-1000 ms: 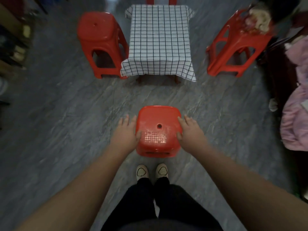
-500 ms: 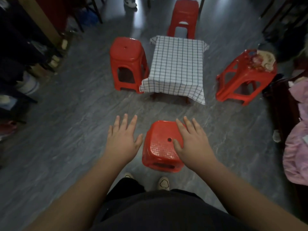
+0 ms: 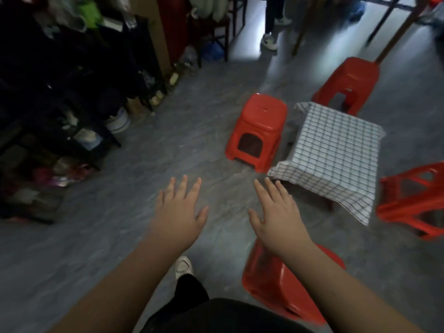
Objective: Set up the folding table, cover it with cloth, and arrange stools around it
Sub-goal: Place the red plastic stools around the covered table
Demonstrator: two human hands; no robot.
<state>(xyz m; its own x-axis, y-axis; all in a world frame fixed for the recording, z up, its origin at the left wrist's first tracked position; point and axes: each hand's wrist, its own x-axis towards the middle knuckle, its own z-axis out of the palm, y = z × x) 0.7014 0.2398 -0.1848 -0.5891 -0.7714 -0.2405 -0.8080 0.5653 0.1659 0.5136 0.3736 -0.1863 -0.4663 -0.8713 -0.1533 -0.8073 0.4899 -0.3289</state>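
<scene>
We are losing much of the nearest stool [image 3: 269, 284] behind our right arm [image 3: 348, 292]. The checked cloth [image 3: 336, 150] is hiding the tabletop, the frame edge is cutting the right-hand stool [image 3: 408, 205], and the dark shelves [image 3: 72, 104] are blurring together.

**Dressed in black, one pale shoe showing**

The person is wearing black. A dark garment [image 3: 228, 316] is filling the bottom of the view, and a black trouser leg [image 3: 192, 290] is running down from it. One shoe [image 3: 183, 266] is showing beyond the hem, off-white, with a rounded toe and a darker line curving across it. Both forearms are showing bare, all the way to the left hand [image 3: 179, 212] and the right hand [image 3: 278, 219].
</scene>
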